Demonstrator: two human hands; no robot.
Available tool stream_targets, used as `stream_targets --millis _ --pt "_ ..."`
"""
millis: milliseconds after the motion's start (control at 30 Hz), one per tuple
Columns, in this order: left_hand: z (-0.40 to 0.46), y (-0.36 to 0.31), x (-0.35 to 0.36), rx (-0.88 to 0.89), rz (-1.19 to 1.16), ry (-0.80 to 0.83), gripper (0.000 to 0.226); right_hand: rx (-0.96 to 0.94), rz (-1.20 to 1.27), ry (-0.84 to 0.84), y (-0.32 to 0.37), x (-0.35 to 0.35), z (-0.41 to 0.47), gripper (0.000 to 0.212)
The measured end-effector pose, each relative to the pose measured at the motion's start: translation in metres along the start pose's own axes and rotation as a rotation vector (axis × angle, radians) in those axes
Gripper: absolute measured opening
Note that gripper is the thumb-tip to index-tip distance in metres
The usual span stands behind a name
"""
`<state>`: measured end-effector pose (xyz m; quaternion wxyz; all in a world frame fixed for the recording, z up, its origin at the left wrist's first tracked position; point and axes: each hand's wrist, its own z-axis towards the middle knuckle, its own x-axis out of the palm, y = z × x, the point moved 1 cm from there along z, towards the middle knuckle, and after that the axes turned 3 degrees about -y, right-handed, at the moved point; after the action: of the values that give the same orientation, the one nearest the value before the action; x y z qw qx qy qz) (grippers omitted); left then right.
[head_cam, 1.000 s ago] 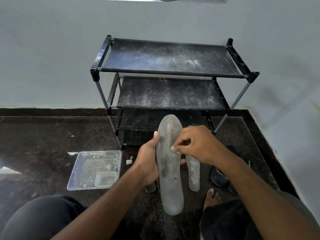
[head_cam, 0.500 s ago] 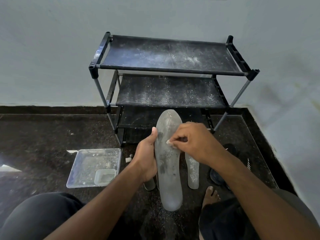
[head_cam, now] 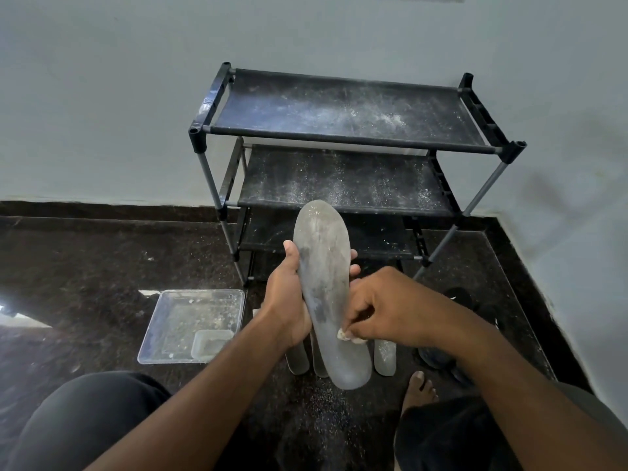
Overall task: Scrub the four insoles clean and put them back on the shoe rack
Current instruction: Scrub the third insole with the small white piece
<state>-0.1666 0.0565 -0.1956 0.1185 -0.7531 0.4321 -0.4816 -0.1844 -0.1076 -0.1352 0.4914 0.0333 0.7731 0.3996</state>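
Grey insole (head_cam: 324, 294) held upright before the shoe rack (head_cam: 343, 137) | left hand (head_cam: 289, 300) wraps its edge | right hand (head_cam: 384, 307) fingers (head_cam: 350, 329) pinch a small pale scrubber (head_cam: 343, 334) (kind unclear) near the heel | best: firm short strokes, insole braced, three more insoles (head_cam: 385, 356) waiting on the floor below.

Floor (head_cam: 102, 266): dark polished stone, speckled with white powder.
On it: shoe rack (head_cam: 339, 137), clear plastic tray (head_cam: 190, 321), three insoles (head_cam: 385, 360), dark sandal (head_cam: 438, 358), bare foot (head_cam: 418, 389).

Both hands (head_cam: 289, 300) (head_cam: 380, 307) curled, gripping.
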Motion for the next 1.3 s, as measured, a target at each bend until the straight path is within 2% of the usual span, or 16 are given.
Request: stream_targets --millis 33,167,267,367,433,500,567,633,667,800,833,933,967,1100,1233,1300 --pt "0.001 -0.001 -0.002 0.002 -0.008 -0.003 0.084 0.007 0.055 -0.028 -0.003 -0.003 -0.003 0.003" --pt "0.004 -0.002 -0.002 -0.040 -0.044 0.007 0.087 -0.066 0.084 -0.336 -0.002 0.000 0.004 0.007" --pt "0.006 -0.004 0.000 -0.023 -0.081 -0.002 0.085 -0.092 0.032 -0.287 0.006 0.010 0.009 0.009" --pt "0.006 -0.009 -0.001 0.025 -0.091 -0.028 0.085 -0.077 0.174 -0.149 0.003 0.006 0.000 0.007" --pt "0.007 -0.011 -0.003 0.032 -0.097 -0.027 0.085 -0.076 0.191 -0.228 0.002 0.006 -0.002 0.008" --pt "0.008 -0.011 -0.003 0.039 -0.102 -0.022 0.083 -0.093 0.057 -0.322 0.004 0.009 0.003 0.009" --pt "0.008 -0.011 -0.004 0.042 -0.096 -0.015 0.083 -0.075 0.006 -0.199 0.007 0.014 0.005 0.008" --pt "0.007 -0.011 -0.004 0.047 -0.085 -0.016 0.085 -0.008 0.092 0.039 0.006 0.010 -0.001 0.006" --pt "0.007 -0.011 -0.004 0.049 -0.079 -0.016 0.084 0.021 0.135 0.096 0.005 0.006 -0.005 0.007" --pt "0.007 -0.011 -0.004 0.059 -0.065 -0.009 0.083 0.005 0.151 -0.071 0.004 0.004 -0.004 0.008" --pt "0.006 -0.011 -0.003 0.060 -0.065 -0.010 0.083 -0.008 0.120 -0.050 0.004 0.006 -0.001 0.007" --pt "0.005 -0.012 -0.002 0.067 -0.065 -0.015 0.083 0.017 0.124 0.163 0.006 0.008 -0.006 0.005" --pt "0.005 -0.011 -0.002 0.065 -0.063 -0.017 0.083 0.028 0.154 0.168 0.005 0.005 -0.008 0.006" --pt "0.003 -0.009 0.001 0.060 -0.048 -0.024 0.083 0.016 0.155 -0.086 0.005 0.007 -0.003 0.007" --pt "0.000 -0.007 0.005 0.033 -0.045 -0.023 0.084 -0.045 0.200 -0.032 0.011 0.012 -0.001 0.010" --pt "-0.004 -0.004 0.005 0.007 -0.028 -0.014 0.082 -0.048 0.244 -0.226 0.009 0.007 -0.002 0.011"
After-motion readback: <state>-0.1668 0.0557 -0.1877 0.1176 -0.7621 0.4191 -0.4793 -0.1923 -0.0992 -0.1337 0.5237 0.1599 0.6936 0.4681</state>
